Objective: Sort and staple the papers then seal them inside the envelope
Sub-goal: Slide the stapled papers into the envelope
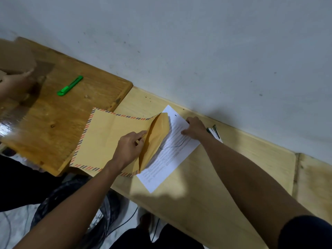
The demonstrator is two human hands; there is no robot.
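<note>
Two bare hands work at the middle of the frame, on a pale wooden table that runs along a grey-white wall. The left hand pinches the raised edge of the mouth of a large yellow-brown paper envelope with a red-and-black striped border, lifting the flap so the opening gapes toward the right. The right hand rests with fingers spread nearly flat on the upper end of a white printed sheaf of papers, which lies slanted just right of the envelope with its left edge tucked under the lifted flap; whether it already sits inside the mouth I cannot tell. The envelope lies across the joint between the pale table and a darker varnished wooden table at the left of the frame. On that darker table, upper left, lies a bright green plastic utility knife. At the far left edge another person's hand holds a blurred piece of brown cardboard. Just beyond the right wrist a small dark and white object shows, too hidden to identify.
</note>
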